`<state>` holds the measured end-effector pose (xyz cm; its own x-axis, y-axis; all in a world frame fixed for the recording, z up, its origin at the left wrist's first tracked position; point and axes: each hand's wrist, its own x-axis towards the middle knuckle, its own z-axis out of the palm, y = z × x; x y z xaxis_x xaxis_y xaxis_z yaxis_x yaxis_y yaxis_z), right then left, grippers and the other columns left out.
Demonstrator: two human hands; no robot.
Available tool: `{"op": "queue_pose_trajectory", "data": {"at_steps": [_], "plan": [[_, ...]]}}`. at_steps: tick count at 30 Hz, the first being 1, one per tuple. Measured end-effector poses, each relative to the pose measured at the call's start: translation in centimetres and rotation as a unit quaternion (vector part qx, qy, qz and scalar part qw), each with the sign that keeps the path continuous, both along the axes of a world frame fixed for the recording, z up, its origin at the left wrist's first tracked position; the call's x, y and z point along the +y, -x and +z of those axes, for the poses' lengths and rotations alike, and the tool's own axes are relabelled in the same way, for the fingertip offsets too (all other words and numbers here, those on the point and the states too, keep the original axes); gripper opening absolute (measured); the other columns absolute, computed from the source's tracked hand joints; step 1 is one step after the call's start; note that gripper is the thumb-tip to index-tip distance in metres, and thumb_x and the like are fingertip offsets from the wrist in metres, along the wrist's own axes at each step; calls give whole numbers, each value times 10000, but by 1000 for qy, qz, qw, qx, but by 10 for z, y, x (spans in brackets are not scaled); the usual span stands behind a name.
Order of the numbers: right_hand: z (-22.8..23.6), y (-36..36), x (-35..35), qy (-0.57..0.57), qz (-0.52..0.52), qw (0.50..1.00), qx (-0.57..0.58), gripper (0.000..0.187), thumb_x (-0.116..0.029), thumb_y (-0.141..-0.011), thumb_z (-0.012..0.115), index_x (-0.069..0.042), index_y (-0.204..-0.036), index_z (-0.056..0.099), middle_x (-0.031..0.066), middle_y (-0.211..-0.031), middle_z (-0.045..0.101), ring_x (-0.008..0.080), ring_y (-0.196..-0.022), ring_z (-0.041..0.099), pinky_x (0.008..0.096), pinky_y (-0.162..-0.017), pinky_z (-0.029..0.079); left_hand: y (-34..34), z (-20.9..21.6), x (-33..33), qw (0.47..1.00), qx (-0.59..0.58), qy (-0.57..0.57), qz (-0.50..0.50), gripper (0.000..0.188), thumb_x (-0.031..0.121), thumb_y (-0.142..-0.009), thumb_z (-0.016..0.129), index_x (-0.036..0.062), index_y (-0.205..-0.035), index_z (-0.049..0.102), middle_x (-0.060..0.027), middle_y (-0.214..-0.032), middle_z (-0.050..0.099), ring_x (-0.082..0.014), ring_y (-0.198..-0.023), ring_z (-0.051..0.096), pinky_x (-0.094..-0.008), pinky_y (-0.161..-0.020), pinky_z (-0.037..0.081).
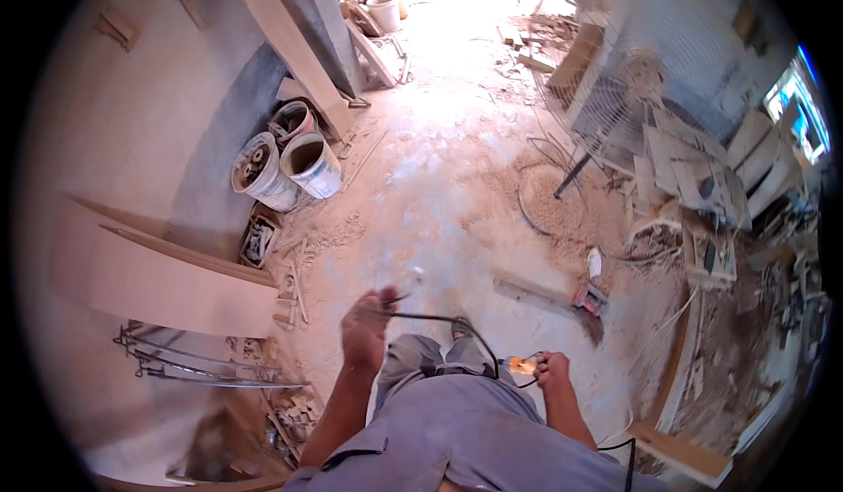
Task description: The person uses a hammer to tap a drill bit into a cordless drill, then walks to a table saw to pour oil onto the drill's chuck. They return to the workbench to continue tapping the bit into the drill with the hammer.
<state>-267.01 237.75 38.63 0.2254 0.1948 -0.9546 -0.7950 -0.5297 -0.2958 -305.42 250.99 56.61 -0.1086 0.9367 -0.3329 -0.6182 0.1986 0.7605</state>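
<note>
A black cable runs from my left hand across the front of my body and loops down toward my right side. My left hand is closed around it, slightly blurred, with a short dark end poking out past the fingers. Close to my right hip, my right hand is closed on a small orange-yellow piece. Its exact kind is not clear. The cable's lower loop passes right beside that piece.
Buckets stand by the left wall, near a curved wooden panel and metal clamps. A long-handled brush lies on the dusty floor ahead. To the right are a large fan, a sawdust heap and wood offcuts.
</note>
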Motion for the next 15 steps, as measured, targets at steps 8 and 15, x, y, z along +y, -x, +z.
{"op": "queue_pose_trajectory", "data": {"at_steps": [8,15], "plan": [[27,57,225,-44,188,981,-3,159,-104,-1007,485,-11,-993,613,24,-670,554,77,-423,329,269,-403,253,-62,-26,196,865,17,-15,-502,458,392,-1053,619,11,-1297,686,-84,-1265,713,-158,-1126,667,-320,-1012,510],[25,109,445,-74,116,990,43,288,-186,-1048,414,20,-1029,614,1,-600,461,112,-413,319,303,-383,262,-27,-31,395,764,33,-95,-637,369,321,-1064,597,24,-1237,731,-60,-1231,732,-135,-1163,630,-320,-1041,465]]}}
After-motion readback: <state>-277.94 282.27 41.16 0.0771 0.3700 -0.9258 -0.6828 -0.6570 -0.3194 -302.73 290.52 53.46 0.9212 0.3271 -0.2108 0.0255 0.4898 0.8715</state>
